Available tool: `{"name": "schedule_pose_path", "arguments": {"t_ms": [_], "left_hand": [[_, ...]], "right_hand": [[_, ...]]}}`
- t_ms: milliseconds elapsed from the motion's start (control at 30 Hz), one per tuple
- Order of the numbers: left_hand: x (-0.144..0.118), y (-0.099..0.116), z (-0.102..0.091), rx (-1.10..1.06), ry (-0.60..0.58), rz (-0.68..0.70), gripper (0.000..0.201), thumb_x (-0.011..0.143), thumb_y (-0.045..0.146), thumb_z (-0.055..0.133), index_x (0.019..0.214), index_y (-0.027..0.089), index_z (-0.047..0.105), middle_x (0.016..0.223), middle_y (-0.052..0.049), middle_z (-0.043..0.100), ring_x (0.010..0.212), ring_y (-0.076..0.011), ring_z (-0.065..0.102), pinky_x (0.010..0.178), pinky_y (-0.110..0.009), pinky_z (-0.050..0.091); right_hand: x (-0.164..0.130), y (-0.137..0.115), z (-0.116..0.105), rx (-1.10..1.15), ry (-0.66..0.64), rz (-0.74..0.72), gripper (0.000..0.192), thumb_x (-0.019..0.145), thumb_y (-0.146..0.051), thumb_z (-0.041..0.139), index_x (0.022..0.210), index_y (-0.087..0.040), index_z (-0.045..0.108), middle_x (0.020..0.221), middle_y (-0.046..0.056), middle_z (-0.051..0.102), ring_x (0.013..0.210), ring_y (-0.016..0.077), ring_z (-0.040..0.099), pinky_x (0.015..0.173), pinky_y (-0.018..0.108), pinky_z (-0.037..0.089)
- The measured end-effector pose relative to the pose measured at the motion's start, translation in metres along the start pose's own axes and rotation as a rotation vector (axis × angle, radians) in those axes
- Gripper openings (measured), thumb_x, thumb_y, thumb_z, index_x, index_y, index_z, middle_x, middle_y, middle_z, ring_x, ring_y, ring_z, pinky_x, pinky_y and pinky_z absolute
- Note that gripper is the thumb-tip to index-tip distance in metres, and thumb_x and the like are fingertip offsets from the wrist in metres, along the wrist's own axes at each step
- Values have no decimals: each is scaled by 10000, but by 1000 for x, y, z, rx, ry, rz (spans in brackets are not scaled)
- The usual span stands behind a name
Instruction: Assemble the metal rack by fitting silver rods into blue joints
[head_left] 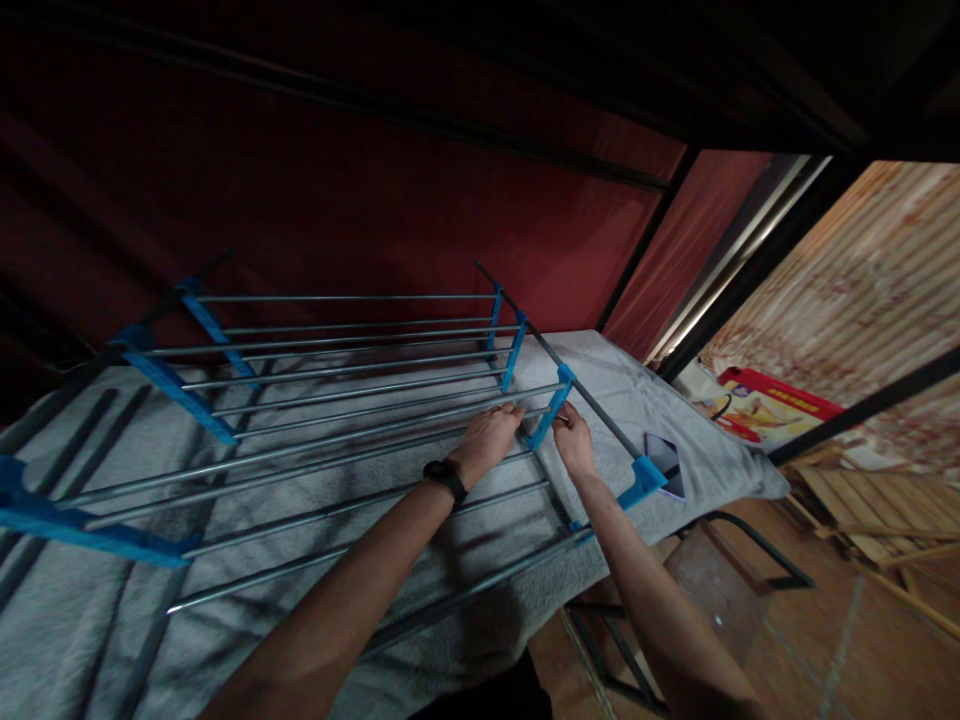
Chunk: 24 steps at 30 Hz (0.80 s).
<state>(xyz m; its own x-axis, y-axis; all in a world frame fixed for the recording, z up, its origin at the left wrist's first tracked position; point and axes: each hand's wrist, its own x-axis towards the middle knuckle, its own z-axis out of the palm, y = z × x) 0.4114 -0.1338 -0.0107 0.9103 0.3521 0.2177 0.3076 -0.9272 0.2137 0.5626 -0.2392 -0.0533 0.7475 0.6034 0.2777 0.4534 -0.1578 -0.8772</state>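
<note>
A rack of grey metal tubes (352, 366) and blue plastic brackets (178, 397) lies on a cloth-covered table. My left hand (489, 440), with a black band on its wrist, is closed at the right end of a metal tube, close to a blue bracket (551, 415). On the outer side of that bracket, my right hand (574, 440) has its fingers pinched together. Whatever lies between these fingertips is too small to make out. Another blue bracket (642, 484) sits at the near right corner, beside my right forearm.
Grey cloth (600, 360) covers the table. A phone (666, 465) lies near its right edge. Beyond are a red and yellow box (780, 405) and a wooden slatted piece (885, 510). A dark-framed chair (720, 580) stands by the table; a red wall panel (360, 200) rises behind.
</note>
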Motion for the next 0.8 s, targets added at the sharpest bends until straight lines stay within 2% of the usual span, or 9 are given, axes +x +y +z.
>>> {"name": "schedule_pose_path", "arguments": {"t_ms": [100,200,300,400,500,633,733,800], "left_hand": [[-2,4,-3,5,5,10,447,944,4,387,1314,111,613,1232,-131,704,1128,-229,674,1002,-337,526],[-9,12,-5,79,54,28,386,993,65,382,1307,95,604,1242,-140,687,1156,-230,644,1031,-355,496],[-23,21,-10,195,116,74,323,1015,103,378,1223,84,625,1193,-140,680,1136,-233,625,1035,-370,470],[-50,29,-26,228,149,143,253,1006,115,418,1118,121,645,1129,-110,675,1103,-231,615,998,-364,473],[-95,39,-59,176,168,76,197,990,136,484,1095,168,647,1101,-73,684,1063,-223,623,963,-363,496],[-178,45,-124,130,299,-145,251,1003,244,534,1228,209,640,1208,-65,700,1114,-237,629,991,-410,513],[-241,27,-181,69,469,-284,282,1026,314,487,1231,268,673,1214,-25,717,1138,-223,646,1025,-396,518],[-276,-1,-217,21,625,-457,282,996,425,519,1175,313,705,1225,41,719,1173,-222,644,1087,-387,493]], "right_hand": [[1,2,-2,11,-24,-11,427,758,-262,435,1094,-187,689,1058,82,758,1015,233,688,981,374,505],[4,8,-4,37,-39,4,455,757,-301,485,1146,-171,681,1081,104,749,1041,255,680,1003,411,498],[0,17,-2,68,-15,69,601,738,-343,553,1309,-162,606,1225,140,694,1091,277,664,1001,439,503],[-19,19,1,25,70,96,724,738,-370,590,1426,-166,495,1359,174,585,1144,289,619,986,454,506],[-52,4,5,-70,122,-67,603,802,-363,554,1371,-165,520,1313,169,554,1135,283,582,956,463,507],[-84,-49,19,-95,-39,-461,376,907,-283,462,1247,-206,603,1220,123,591,1165,265,568,1012,479,488],[-91,-100,44,-87,-160,-697,380,948,-204,412,1273,-223,607,1275,112,598,1249,249,552,1098,480,442],[-92,-130,67,-109,-250,-792,398,963,-170,392,1294,-217,608,1318,118,596,1277,246,540,1111,459,432]]}}
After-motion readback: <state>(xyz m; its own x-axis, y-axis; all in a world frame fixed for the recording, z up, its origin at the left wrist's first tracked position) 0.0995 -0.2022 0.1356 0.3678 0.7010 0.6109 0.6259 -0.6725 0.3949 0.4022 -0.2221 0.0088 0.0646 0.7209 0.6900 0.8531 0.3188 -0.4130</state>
